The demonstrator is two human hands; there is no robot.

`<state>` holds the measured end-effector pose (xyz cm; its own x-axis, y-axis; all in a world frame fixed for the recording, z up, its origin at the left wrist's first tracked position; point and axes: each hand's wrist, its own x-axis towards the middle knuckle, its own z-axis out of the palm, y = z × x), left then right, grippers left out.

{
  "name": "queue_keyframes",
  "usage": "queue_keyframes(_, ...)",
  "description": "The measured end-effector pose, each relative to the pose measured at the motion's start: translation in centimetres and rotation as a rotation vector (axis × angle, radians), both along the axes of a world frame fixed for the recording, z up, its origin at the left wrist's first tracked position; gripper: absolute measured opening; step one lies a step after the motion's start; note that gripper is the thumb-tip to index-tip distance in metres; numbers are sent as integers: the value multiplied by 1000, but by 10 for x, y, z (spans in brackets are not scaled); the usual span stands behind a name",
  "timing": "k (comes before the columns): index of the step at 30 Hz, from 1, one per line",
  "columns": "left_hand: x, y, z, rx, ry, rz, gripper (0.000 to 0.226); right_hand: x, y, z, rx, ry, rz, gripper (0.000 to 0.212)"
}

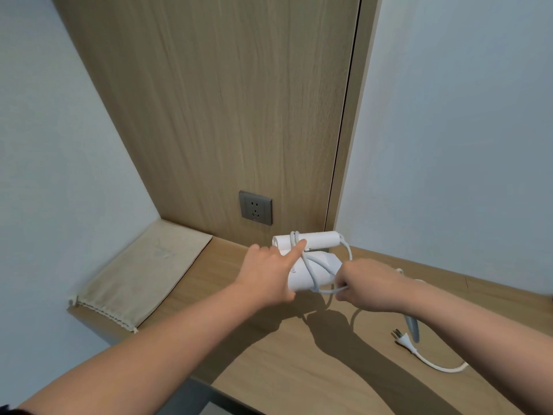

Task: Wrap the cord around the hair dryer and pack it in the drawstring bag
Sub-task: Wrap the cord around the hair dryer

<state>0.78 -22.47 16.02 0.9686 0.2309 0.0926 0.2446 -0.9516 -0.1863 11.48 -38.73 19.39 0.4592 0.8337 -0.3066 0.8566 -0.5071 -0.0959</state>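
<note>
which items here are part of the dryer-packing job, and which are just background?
In the job:
- hair dryer, steadied by left hand
- cord, loop pulled by right hand
- plug, loose on the desk
- drawstring bag, flat at left

Background:
- wall socket
- desk

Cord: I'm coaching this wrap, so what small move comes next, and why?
Probably carry another loop around the dryer. The right hand pinches the cord, the left hand pins earlier turns, and slack with the plug lies on the desk.
</note>
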Motion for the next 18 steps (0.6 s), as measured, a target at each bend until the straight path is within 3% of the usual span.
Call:
queue_keyframes(11, 11, 1, 5, 124, 89, -78, 91, 12, -8, 30, 45, -136, 149, 14)
queue_keyframes(18, 7, 7, 9, 131, 131, -258, 92, 28, -2, 28, 337, -223, 39, 21)
